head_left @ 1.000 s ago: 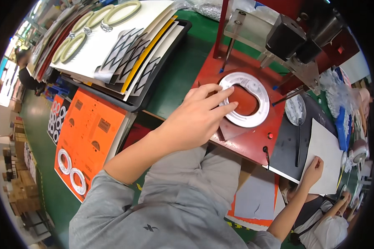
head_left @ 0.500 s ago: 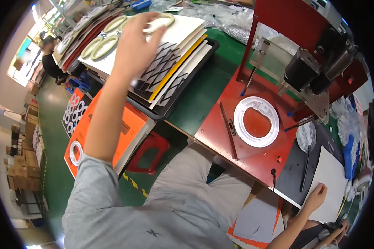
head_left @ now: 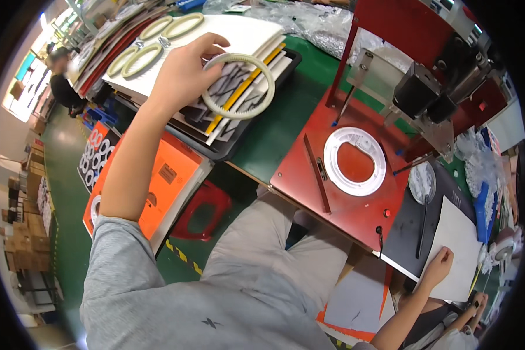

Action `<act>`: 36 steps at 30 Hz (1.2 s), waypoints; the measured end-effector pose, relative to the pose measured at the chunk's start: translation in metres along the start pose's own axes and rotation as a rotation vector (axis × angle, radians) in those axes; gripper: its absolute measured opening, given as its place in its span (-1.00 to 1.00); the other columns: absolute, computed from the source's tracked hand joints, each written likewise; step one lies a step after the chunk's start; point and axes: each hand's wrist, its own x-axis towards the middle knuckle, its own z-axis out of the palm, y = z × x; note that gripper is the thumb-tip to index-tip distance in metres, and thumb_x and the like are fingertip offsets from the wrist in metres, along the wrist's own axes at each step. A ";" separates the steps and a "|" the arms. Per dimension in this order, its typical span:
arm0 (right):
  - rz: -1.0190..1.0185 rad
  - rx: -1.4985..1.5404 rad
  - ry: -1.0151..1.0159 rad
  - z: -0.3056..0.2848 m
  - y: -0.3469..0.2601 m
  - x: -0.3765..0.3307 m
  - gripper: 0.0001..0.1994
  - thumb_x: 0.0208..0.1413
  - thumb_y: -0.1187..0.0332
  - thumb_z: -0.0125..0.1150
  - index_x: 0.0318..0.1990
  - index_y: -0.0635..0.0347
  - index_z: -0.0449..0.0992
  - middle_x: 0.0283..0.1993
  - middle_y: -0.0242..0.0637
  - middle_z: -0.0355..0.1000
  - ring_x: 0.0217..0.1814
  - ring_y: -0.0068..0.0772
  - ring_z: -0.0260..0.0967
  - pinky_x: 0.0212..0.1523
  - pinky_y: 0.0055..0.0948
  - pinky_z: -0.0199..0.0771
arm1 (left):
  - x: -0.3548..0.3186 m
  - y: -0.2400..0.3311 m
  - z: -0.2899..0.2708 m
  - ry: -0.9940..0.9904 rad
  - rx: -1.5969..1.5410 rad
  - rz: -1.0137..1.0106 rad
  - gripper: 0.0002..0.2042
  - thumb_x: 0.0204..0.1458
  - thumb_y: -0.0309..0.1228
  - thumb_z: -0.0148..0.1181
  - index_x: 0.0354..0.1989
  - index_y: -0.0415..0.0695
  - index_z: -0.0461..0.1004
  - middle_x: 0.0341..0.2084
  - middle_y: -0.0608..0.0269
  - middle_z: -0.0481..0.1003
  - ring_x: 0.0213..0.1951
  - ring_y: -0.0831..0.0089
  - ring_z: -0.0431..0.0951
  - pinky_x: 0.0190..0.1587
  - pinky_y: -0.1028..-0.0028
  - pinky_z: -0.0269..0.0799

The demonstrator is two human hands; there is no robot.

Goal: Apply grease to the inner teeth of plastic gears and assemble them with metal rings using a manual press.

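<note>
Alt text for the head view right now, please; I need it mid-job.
Left hand holds a pale yellow-green ring over the stacked sheets. A white ring lies on the red machine's base; the right hand is curled at a white sheet.

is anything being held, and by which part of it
The left hand holds a cream ring by its upper-left side. The right hand is at a white sheet; whether it grips that cannot be told.
</note>
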 end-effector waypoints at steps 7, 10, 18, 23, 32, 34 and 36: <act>0.077 0.074 -0.224 -0.022 0.006 0.019 -0.63 0.45 0.11 0.17 0.06 0.28 0.60 -0.15 -0.19 0.59 -0.11 -0.38 0.53 -0.03 -0.38 0.54 | -0.071 0.062 0.000 0.072 -0.209 0.293 -0.70 0.08 -0.62 0.35 0.02 -0.28 0.66 -0.14 0.13 0.70 -0.18 0.42 0.69 -0.08 0.42 0.60; 0.014 0.237 -0.175 -0.048 -0.103 -0.001 -0.70 0.48 0.22 0.14 0.07 0.29 0.60 -0.12 -0.27 0.58 -0.14 -0.57 0.48 -0.16 -0.55 0.47 | -0.096 0.078 0.016 0.093 -0.329 0.486 -0.74 -0.02 -0.60 0.44 -0.11 -0.20 0.67 -0.28 0.12 0.64 -0.30 0.25 0.66 -0.26 0.39 0.58; -0.216 1.173 -1.016 -0.078 -0.333 -0.132 -0.27 0.43 -0.15 0.04 0.30 0.50 0.42 0.13 -0.01 0.55 0.12 -0.20 0.56 0.20 -0.22 0.49 | -0.155 0.122 0.075 -0.101 -0.607 0.421 -0.74 0.06 -0.65 0.40 -0.06 -0.31 0.56 -0.24 0.06 0.66 -0.33 0.34 0.66 -0.24 0.49 0.55; -0.208 0.854 -0.591 -0.029 -0.378 -0.092 -0.71 0.39 0.34 0.20 0.14 0.30 0.57 -0.07 -0.12 0.58 -0.08 -0.32 0.59 0.01 -0.30 0.57 | -0.181 0.107 0.092 -0.224 -0.852 0.131 -0.76 0.18 -0.52 0.37 0.02 -0.23 0.59 -0.25 0.14 0.65 -0.33 0.29 0.65 -0.28 0.42 0.51; -0.498 0.241 -0.254 0.061 -0.404 -0.043 -0.76 0.30 0.27 0.26 -0.01 0.17 0.69 -0.02 0.02 0.54 -0.08 0.13 0.59 -0.07 -0.06 0.62 | -0.220 0.088 0.086 -0.247 -0.903 -0.139 -0.76 0.16 -0.55 0.41 -0.01 -0.25 0.61 -0.24 0.19 0.66 -0.30 0.47 0.62 -0.20 0.53 0.52; -0.498 0.238 -0.279 0.061 -0.408 -0.043 -0.74 0.29 0.24 0.29 -0.04 0.24 0.67 -0.05 0.04 0.55 -0.07 0.14 0.59 -0.08 -0.04 0.62 | -0.225 0.084 0.088 -0.217 -0.901 -0.148 -0.76 0.16 -0.55 0.41 -0.01 -0.25 0.61 -0.25 0.19 0.66 -0.30 0.47 0.62 -0.21 0.52 0.52; -0.469 0.148 -0.258 0.059 -0.413 -0.044 -0.69 0.28 0.19 0.32 -0.07 0.30 0.63 -0.04 0.04 0.55 -0.07 0.14 0.59 -0.09 -0.06 0.62 | -0.228 0.082 0.091 -0.200 -0.943 -0.176 -0.75 0.15 -0.55 0.42 -0.01 -0.26 0.61 -0.26 0.20 0.65 -0.31 0.49 0.61 -0.21 0.53 0.51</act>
